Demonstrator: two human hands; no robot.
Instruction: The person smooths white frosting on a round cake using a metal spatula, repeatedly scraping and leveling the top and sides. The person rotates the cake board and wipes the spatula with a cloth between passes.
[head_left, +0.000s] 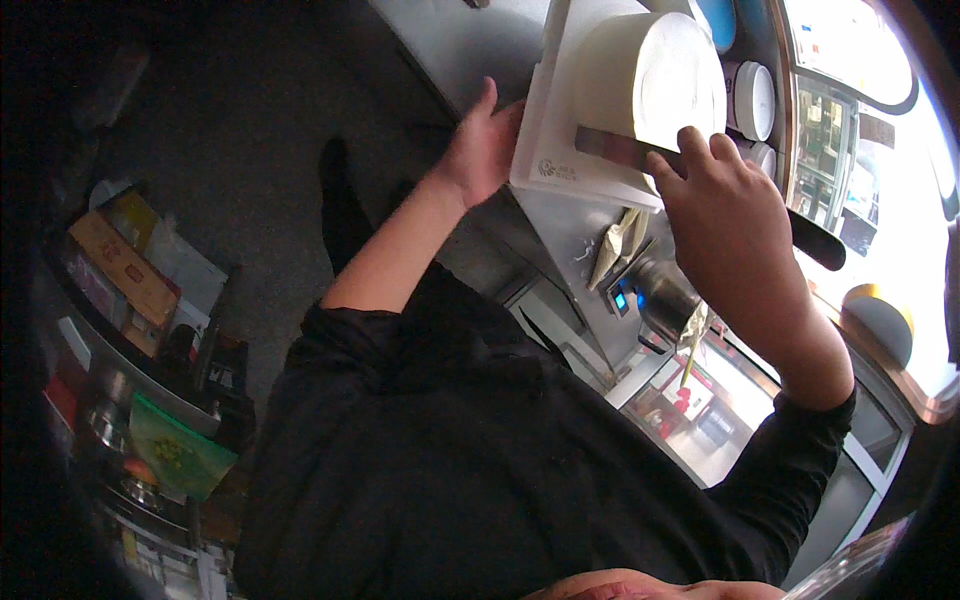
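A round cake covered in white cream (679, 82) stands on a square white board (555, 142) that bears a printed mark. My right hand (724, 191) grips a long cake spatula (611, 144) with a dark handle; its blade lies along the near side of the cake. At the board's left edge is my left hand (484, 154), thumb raised and palm towards the board, its fingers partly hidden behind the edge. Whether those fingers grip the board or only touch it cannot be told.
Beside the board on the metal counter (480, 45) lies a piping bag (619, 244), near a metal pot (664, 300). White-lidded tubs (752, 101) stand beyond the cake. A yellow-rimmed round item (877, 322) is at right. Shelving with a cardboard box (124, 270) stands at left.
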